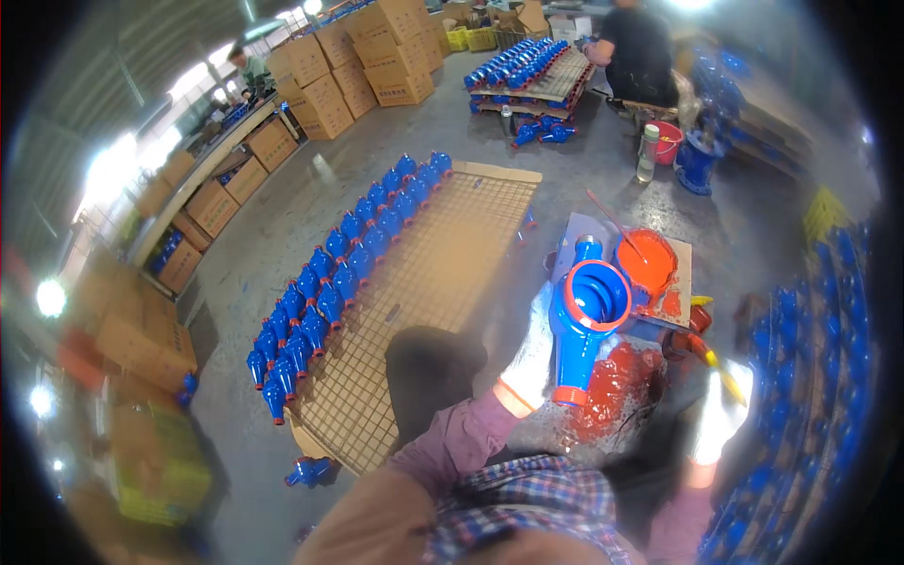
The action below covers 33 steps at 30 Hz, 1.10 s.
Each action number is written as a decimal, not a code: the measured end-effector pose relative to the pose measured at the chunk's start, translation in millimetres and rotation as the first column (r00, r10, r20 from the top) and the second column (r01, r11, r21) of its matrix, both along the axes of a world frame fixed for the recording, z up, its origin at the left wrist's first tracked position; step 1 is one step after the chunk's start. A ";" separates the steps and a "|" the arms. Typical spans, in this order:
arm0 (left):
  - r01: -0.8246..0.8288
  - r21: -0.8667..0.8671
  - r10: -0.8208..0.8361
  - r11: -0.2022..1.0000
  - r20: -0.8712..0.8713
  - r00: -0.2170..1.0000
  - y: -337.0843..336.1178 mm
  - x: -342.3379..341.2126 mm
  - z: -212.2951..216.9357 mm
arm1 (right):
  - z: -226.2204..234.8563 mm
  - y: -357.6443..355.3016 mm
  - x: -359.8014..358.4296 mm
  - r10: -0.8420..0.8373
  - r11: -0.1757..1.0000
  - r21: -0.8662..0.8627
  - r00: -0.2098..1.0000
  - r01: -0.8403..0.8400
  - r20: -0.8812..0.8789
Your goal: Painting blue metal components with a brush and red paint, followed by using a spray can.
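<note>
My left hand (533, 350), in a white glove, is closed around a blue metal valve body (576, 350) and tilts it so its wide round opening faces up. Orange-red paint rings that opening and the narrow lower end. On the right, my gloved right hand (723, 411) grips the yellow handle of a paintbrush (706, 352), whose head is coated red. The brush is apart from the valve body. Just beyond the valve body sits a round container of orange-red paint (656, 266) with a thin stick (614, 224) leaning in it, on a paint-smeared cardboard sheet (684, 281).
Rows of blue valve bodies (330, 268) stand on a mesh-topped board (443, 254) to the left. More are stacked at the right (810, 377). Red paint (617, 391) covers the floor before me. Cartons (315, 99), a bottle (648, 155) and a seated person (640, 56) are farther off.
</note>
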<state>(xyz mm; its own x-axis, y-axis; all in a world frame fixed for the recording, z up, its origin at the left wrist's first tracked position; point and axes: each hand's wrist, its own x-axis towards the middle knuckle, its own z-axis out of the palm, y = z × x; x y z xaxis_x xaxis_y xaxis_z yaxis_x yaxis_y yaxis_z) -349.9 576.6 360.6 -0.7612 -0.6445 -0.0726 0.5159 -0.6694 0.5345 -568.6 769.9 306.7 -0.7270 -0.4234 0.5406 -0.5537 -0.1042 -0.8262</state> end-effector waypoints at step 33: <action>0.576 -0.613 0.629 -0.541 0.160 0.761 21.8 -19.3 -3.7 | 44.9 -38.7 -53.7 0.113 0.874 0.484 0.949 0.047 -0.295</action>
<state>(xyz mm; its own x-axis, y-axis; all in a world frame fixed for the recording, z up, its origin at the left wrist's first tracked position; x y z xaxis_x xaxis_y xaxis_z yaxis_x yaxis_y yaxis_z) -369.2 598.3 356.8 -0.9284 -0.1708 0.3300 -0.1529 0.9850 0.0796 -622.3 731.2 351.6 -0.5408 -0.7076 0.4548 -0.7882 0.2375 -0.5678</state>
